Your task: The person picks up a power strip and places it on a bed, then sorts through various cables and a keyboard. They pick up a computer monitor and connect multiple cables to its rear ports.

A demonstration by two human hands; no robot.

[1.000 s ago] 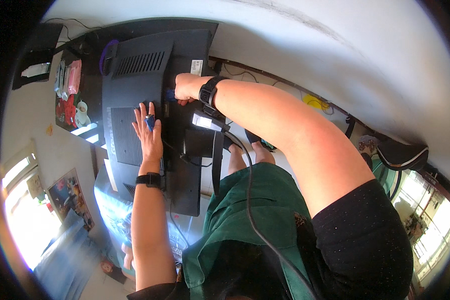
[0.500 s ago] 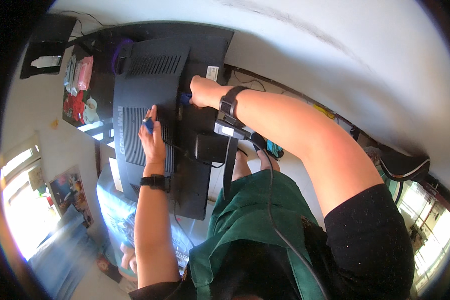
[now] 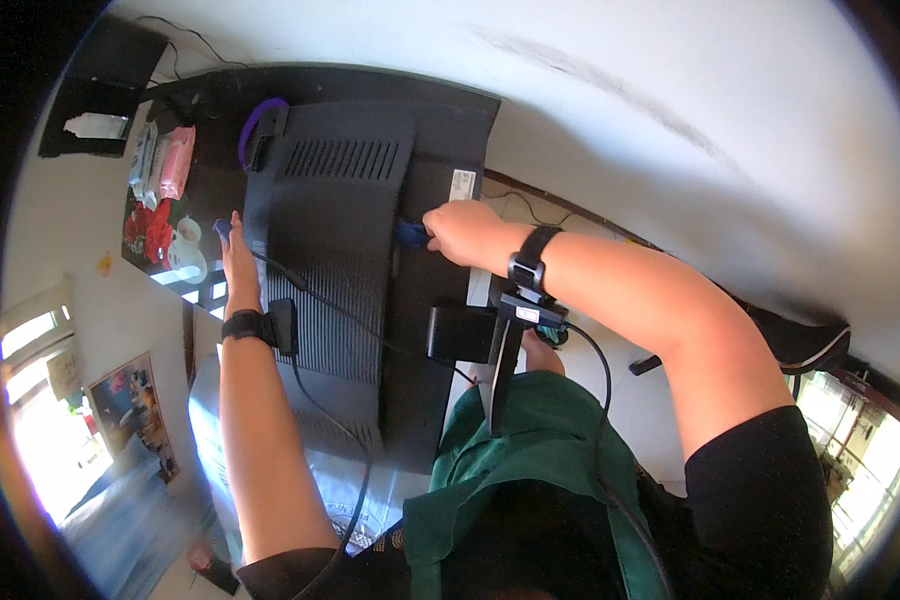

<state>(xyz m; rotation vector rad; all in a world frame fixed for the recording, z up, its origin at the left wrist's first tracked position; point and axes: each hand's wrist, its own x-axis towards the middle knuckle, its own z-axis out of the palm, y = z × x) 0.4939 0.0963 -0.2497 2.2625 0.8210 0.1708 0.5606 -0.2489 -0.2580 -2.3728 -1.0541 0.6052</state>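
Blue piece: a small blue piece (image 3: 411, 235) sits at the raised step of the monitor's back, within reach of the vents; from where I stand, cannot tell whether it is seated in a socket.
Right hand: the right hand (image 3: 460, 232) pinches that piece, fingers curled and pressed together, knuckles up.
Monitor: the black monitor (image 3: 315, 215) lies with its back upward; slotted vents at the far end, fine ribbing lower down, a pale sticker (image 3: 462, 185) just beyond the right hand.
Left hand: the left hand (image 3: 238, 270) is at the monitor's left edge, seen side-on, fingers extended; cannot tell whether they are spread or together.
Second blue piece: another blue piece (image 3: 222, 230) shows at the left fingers; grip on it unclear.
Cable: a black cable (image 3: 340, 322) crosses the ribbed back from beside the left hand toward the stand.
Stand: the stand (image 3: 460, 333) juts from the monitor toward the wearer's green apron (image 3: 530, 440).
Wrists: black strap on each, each bearing a dark module.
Table, left: pink packet (image 3: 177, 162) and white cup (image 3: 185, 235) lie well apart from the right hand; a purple ring (image 3: 258, 132) is near the monitor's far corner.
Wall: a poster (image 3: 135, 415) hangs beside the bright window (image 3: 55, 440).
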